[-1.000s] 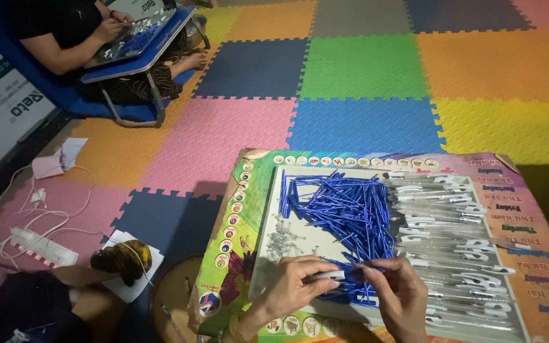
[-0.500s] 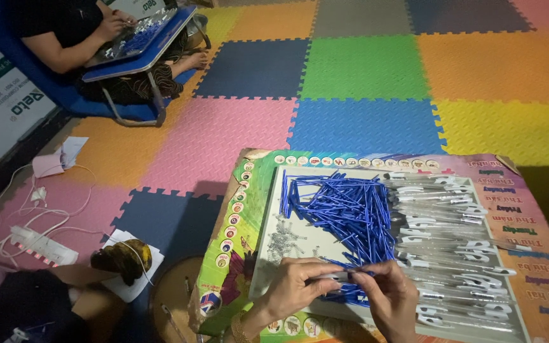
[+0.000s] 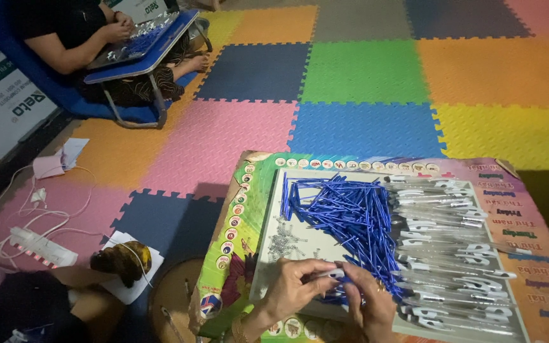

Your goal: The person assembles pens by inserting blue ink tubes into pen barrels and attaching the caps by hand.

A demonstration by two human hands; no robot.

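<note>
Pen part (image 3: 333, 274) half hidden between left hand (image 3: 293, 291), right hand (image 3: 368, 298)

Colourful interlocking foam floor mats (image 3: 363, 70), dim light

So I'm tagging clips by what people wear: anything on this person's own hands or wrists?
Both are bare, no gloves or sleeves in view. The right hand has a ring on one finger. The left hand has a thin bracelet at the wrist.
</note>
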